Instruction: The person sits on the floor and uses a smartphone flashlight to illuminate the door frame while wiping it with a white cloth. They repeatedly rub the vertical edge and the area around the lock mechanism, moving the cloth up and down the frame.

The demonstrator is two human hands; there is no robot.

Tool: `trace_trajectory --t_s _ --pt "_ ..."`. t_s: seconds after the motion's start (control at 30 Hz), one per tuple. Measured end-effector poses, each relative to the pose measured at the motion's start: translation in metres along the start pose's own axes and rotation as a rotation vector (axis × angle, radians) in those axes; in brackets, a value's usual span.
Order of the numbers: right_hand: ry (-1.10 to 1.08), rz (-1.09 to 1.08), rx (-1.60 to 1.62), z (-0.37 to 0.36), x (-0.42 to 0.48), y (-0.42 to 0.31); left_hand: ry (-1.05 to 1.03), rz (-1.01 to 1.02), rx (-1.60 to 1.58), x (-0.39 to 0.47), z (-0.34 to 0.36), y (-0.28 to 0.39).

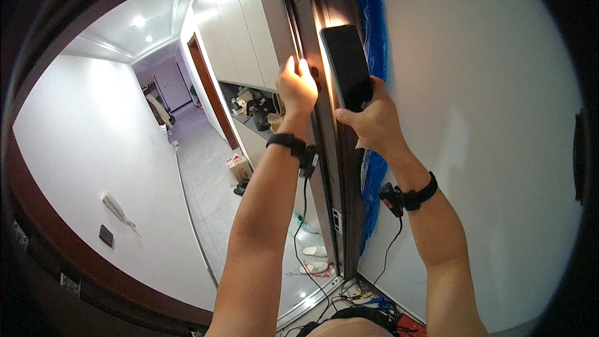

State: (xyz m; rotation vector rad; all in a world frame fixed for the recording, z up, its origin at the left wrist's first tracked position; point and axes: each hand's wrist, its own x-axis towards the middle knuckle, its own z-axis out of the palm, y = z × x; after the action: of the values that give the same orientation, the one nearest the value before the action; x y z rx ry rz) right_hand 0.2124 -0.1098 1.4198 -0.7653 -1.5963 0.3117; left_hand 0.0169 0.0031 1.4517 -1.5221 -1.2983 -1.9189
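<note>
My right hand (376, 119) grips a dark smartphone (346, 65) upright along the brown door frame (334, 150). Bright light spills from the phone's far side onto the frame. My left hand (297, 89) is raised at the frame's inner edge, lit by that glow. Its thumb and a finger point upward close together; whether something small is between them cannot be seen. Just right of it, round dark holes (315, 71) show in the frame. Lower down sits a metal strike plate (337, 220). Blue plastic film (374, 187) hangs along the frame's outer side.
Cables (360, 297) lie tangled on the floor by the metal threshold (311, 304). White shoes (313, 267) stand inside the doorway. Beyond are a cabinet (234, 23) with a cluttered niche, a cardboard box (239, 167) and a wall intercom handset (117, 208). Wired devices are strapped to both wrists.
</note>
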Motion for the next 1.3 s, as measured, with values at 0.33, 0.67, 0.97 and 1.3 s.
trace_trajectory --t_s 0.33,0.67,0.97,1.3 --pt "-0.020 -0.054 0.023 0.007 -0.013 0.017 0.141 0.049 0.037 -0.005 0.009 -0.007" --pt "-0.071 0.026 -0.015 0.002 -0.023 0.018 0.106 0.042 0.090 -0.022 0.008 -0.009" --pt "-0.079 -0.017 -0.041 0.001 -0.030 0.027 0.109 0.086 0.091 -0.029 0.009 -0.002" --pt "-0.044 0.044 0.075 0.009 -0.034 0.042 0.086 0.007 0.187 -0.028 0.014 -0.009"
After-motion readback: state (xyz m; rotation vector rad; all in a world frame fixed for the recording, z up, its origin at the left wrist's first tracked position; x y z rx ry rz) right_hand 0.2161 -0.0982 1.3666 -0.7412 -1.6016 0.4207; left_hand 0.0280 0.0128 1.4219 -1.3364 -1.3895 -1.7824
